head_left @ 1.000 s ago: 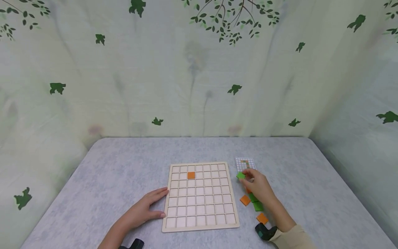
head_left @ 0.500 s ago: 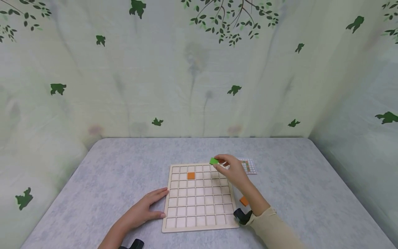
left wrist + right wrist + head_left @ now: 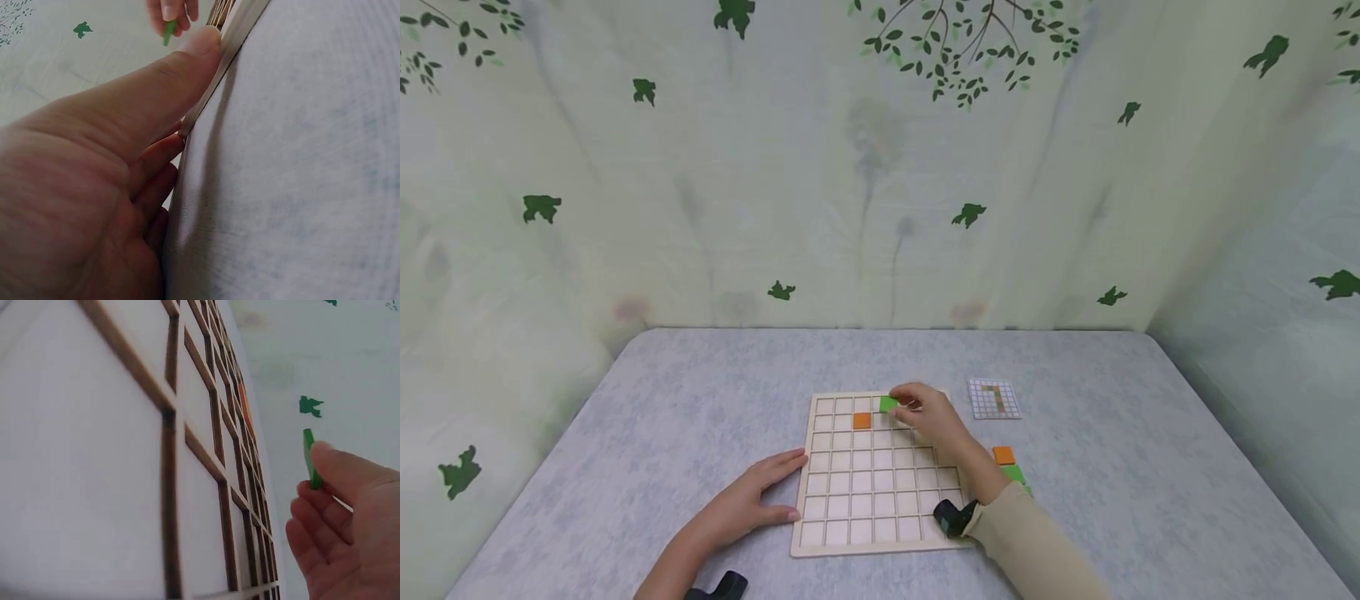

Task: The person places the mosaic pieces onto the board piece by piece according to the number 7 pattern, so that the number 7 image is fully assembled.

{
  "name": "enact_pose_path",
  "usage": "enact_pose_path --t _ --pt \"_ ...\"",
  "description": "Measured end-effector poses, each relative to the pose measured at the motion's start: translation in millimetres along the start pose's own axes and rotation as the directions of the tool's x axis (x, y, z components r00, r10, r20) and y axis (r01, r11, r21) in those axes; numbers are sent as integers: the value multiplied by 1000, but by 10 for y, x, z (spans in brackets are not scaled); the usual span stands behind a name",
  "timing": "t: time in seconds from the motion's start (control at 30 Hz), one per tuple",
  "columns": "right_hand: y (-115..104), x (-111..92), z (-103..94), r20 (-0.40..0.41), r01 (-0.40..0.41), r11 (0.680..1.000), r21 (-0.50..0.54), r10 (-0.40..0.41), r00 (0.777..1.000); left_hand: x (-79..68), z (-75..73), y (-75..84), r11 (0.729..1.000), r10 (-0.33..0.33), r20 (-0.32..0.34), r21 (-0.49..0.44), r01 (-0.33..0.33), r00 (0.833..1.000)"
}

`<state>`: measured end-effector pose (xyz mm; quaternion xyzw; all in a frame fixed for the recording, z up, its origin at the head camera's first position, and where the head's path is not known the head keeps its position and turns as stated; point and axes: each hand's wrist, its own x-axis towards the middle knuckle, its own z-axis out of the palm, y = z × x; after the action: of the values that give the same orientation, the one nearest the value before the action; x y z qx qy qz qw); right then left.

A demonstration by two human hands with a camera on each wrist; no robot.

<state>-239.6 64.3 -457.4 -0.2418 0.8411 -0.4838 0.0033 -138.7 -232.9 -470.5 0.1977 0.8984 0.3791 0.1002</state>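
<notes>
A square wooden grid board [image 3: 861,483] lies flat in the middle of the table. One orange tile [image 3: 862,421] sits in a cell of its second row. My right hand [image 3: 932,417] pinches a green tile [image 3: 888,404] between thumb and fingertips over the board's far rows; in the right wrist view this green tile [image 3: 311,458] appears edge-on, raised above the grid. My left hand [image 3: 752,500] rests at the board's left edge, fingers extended. In the left wrist view the thumb [image 3: 200,44] touches the wooden rim [image 3: 234,37].
A small printed card [image 3: 994,399] with a coloured grid pattern lies right of the board. Below it, partly hidden by my right forearm, are an orange tile [image 3: 1003,455] and a green tile [image 3: 1012,473]. Fabric printed with leaves [image 3: 880,167] surrounds the table.
My right hand has carried the green tile from beside the card leftward, over the board's far rows. The left hand has stayed at the board's edge.
</notes>
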Motion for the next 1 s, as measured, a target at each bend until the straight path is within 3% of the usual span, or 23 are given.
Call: enact_pose_path --t 0.2,0.37,0.67,0.8,1.0 --pt "36 22 99 103 4 992 -126 9 995 1 -6 7 1000 16 -1 -5 -16 1000" --pt "30 44 119 84 3 980 -201 14 996 1 -5 -3 1000 18 -3 -5 -18 1000" --pt "6 56 136 125 -33 982 -185 57 991 -8 4 -16 1000 -19 6 -17 19 1000" --pt "-27 24 96 117 -64 991 -122 78 990 -5 10 -15 1000 -17 6 -20 17 1000" --pt "-135 -48 -69 48 -48 994 94 44 998 2 8 -29 1000 4 -2 -26 -4 1000"
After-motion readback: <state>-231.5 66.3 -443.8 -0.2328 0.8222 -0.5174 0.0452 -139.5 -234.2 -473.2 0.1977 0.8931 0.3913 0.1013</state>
